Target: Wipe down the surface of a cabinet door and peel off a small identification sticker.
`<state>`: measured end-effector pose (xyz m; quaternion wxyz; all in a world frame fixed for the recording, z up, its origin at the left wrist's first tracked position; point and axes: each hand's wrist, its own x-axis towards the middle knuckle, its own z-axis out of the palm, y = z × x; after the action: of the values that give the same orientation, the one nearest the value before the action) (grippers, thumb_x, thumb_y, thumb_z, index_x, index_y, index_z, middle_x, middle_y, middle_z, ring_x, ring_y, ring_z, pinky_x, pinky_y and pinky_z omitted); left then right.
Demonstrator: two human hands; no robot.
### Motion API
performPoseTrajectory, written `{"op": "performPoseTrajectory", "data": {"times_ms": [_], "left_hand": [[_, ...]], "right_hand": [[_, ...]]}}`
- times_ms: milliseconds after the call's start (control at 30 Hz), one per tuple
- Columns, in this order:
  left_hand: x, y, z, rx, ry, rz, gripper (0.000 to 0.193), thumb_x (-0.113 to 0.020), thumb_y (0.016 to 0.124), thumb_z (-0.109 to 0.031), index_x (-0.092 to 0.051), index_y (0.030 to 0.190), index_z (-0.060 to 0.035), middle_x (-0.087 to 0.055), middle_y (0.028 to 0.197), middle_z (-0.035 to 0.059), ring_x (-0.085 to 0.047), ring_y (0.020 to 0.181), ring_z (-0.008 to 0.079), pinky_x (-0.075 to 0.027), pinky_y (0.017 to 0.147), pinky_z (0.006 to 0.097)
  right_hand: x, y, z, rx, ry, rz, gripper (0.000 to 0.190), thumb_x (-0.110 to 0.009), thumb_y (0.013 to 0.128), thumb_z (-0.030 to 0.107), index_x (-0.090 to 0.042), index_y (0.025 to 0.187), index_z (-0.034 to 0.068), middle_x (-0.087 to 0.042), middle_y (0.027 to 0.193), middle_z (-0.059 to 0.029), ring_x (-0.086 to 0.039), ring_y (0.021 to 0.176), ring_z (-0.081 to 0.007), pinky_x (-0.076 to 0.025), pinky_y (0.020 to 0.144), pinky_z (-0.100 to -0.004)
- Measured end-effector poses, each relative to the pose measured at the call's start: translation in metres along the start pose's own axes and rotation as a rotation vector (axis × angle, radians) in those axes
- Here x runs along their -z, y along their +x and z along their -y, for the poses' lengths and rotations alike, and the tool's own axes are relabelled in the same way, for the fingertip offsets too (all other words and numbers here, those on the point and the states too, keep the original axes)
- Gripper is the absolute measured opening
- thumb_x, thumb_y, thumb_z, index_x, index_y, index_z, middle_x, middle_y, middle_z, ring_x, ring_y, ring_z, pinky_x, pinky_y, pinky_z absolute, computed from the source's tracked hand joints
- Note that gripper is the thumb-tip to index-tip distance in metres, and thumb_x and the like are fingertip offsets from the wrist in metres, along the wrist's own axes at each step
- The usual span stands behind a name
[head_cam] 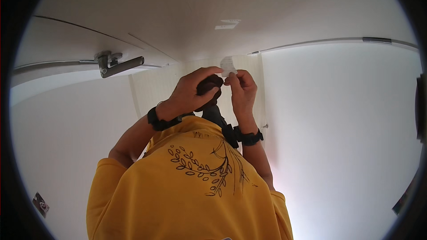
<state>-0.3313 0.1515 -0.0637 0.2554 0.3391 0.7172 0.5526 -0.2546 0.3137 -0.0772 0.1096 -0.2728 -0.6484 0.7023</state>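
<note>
My right hand (244, 90) pinches a small, torn-looking slip of pale paper (228, 66) between thumb and fingers. Faint writing shows on the slip. The forefinger of my left hand (186, 90) reaches to the slip's lower left edge, while its thumb stays lower, apart from the forefinger. A dark brown thing (207, 86) fills the gap between them. Whether my left hand holds it, or it is footwear farther down beyond the hand, cannot be told. Both wrists wear black straps, and a yellow printed shirt (186, 200) covers my torso.
A pale door or panel (186, 10) stands before me, with a metal lever handle (121, 66) at left. White paper remnants (228, 24) cling to it. Pale walls (333, 113) rise on both sides. Light flooring (163, 85) lies below my hands. A small picture (40, 204) is at lower left.
</note>
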Motion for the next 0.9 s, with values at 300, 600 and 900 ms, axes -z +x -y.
{"op": "performPoseTrajectory", "data": {"times_ms": [300,600,900], "left_hand": [[0.002,0.000,-0.003,0.226,-0.477,0.096,0.062,-0.063,0.087,-0.008,-0.038,0.144,-0.0084,-0.065,0.105,0.0121,-0.064,0.099,0.0194,-0.049,0.090,0.0315],[-0.013,0.010,-0.015,-0.035,0.212,0.153,0.061,-0.065,0.080,-0.002,-0.048,0.137,-0.0151,-0.064,0.110,0.0105,-0.066,0.093,0.0271,-0.053,0.082,0.0332],[-0.030,0.009,-0.003,-0.011,0.093,-0.006,0.051,-0.062,0.084,-0.002,-0.051,0.133,-0.0082,-0.066,0.109,0.0133,-0.067,0.093,0.0222,-0.052,0.083,0.0302]], "right_hand": [[0.006,-0.005,0.000,-0.080,0.137,0.141,0.010,-0.059,0.092,0.010,-0.062,0.090,0.000,-0.063,0.078,-0.0018,-0.057,0.072,-0.0079,-0.046,0.068,-0.0237],[0.011,-0.012,-0.005,-0.043,0.110,0.081,0.010,-0.056,0.094,0.009,-0.060,0.095,0.000,-0.062,0.084,0.0000,-0.053,0.076,-0.0053,-0.044,0.067,-0.0211],[0.022,-0.013,-0.007,0.005,0.156,0.156,0.011,-0.053,0.096,0.007,-0.060,0.101,0.001,-0.062,0.088,0.0004,-0.053,0.080,-0.0070,-0.044,0.071,-0.0227]]}}
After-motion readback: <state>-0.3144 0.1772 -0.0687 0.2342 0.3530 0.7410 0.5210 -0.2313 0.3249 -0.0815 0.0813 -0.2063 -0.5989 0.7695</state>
